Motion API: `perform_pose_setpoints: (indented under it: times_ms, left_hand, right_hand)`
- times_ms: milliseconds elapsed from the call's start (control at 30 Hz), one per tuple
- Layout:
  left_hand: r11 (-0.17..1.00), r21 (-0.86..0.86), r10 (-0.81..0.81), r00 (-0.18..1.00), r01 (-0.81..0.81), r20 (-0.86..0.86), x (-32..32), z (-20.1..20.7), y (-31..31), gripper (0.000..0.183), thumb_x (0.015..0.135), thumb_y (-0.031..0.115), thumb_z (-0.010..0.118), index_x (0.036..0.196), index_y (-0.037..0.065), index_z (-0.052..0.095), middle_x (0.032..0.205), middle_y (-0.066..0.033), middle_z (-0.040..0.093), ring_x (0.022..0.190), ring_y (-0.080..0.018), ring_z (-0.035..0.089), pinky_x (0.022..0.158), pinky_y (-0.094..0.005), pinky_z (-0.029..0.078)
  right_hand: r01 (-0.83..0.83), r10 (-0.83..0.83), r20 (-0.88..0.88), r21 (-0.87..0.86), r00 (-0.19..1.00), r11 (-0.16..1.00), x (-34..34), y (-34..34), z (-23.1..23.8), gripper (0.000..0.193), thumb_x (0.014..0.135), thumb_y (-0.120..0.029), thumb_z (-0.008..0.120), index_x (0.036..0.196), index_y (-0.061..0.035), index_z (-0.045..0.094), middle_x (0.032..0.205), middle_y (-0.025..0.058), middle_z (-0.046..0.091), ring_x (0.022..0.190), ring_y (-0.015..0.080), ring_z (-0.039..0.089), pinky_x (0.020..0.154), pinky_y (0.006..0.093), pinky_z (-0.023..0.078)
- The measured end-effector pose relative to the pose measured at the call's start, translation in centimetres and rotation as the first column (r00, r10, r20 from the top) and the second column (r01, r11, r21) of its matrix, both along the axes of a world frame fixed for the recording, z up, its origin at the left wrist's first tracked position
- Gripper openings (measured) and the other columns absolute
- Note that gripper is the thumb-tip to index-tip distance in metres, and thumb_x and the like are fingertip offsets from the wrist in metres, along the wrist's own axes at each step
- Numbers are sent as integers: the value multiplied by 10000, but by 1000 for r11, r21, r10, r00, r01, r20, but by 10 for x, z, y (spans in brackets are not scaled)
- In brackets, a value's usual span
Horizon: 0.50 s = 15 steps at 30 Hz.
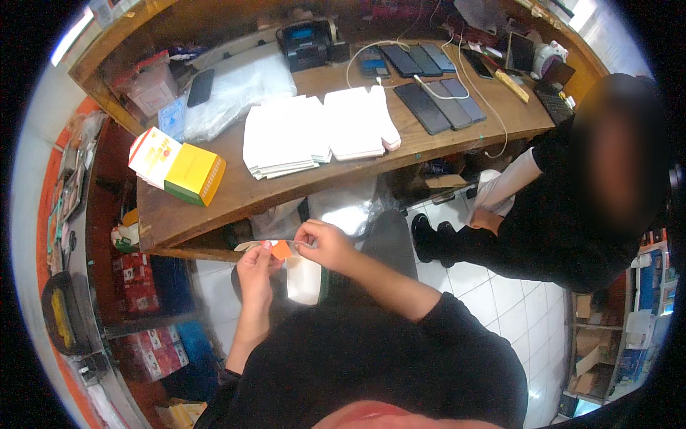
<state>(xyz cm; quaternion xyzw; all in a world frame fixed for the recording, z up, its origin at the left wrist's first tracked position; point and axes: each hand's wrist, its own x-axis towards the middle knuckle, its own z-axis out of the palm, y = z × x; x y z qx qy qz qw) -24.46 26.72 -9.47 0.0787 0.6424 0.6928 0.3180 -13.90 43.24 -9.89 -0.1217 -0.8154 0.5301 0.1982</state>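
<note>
Over my lap, just below the desk's front edge, my left hand [255, 270] is closed, its thumb and fingers pinching a small flat orange piece [281, 249]. Beside it, my right hand [326, 244] is closed too, fingertips pinched at the piece's right side. A thin pale edge shows between the hands, but what the right fingertips grip is too small to make out. Below the orange piece lies a white rectangular folded sheet or flat carton [304, 280], close to my dark clothes.
On the wooden desk [236, 200] lie white flat stacks [286, 136], a yellow, green and white box [187, 168], plastic-wrapped sheets [243, 86] and several phones [423, 107] with white cables. A person in black [543, 236] sits at the right. Shelves flank both sides.
</note>
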Motion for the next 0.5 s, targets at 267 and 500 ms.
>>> perform_pose_setpoints:
  times_ms: [267,500]
  left_hand:
    - [981,-69,-185,978,179,-98,4,-8,0,244,928,158,635,1075,-38,636,990,-88,675,834,-133,641,745,-258,527]
    - [988,-51,-153,983,149,-98,-5,-23,22,225,957,164,587,1088,-16,616,943,-49,651,771,-112,595,676,-236,471]
  right_hand:
    - [75,-79,-75,-50,994,996,10,1,-31,157,765,-144,705,837,-33,619,819,84,610,743,205,610,676,335,490]
    - [182,-188,-137,-55,973,982,20,1,-26,162,733,-202,697,776,-83,595,784,83,595,726,265,617,643,390,476]
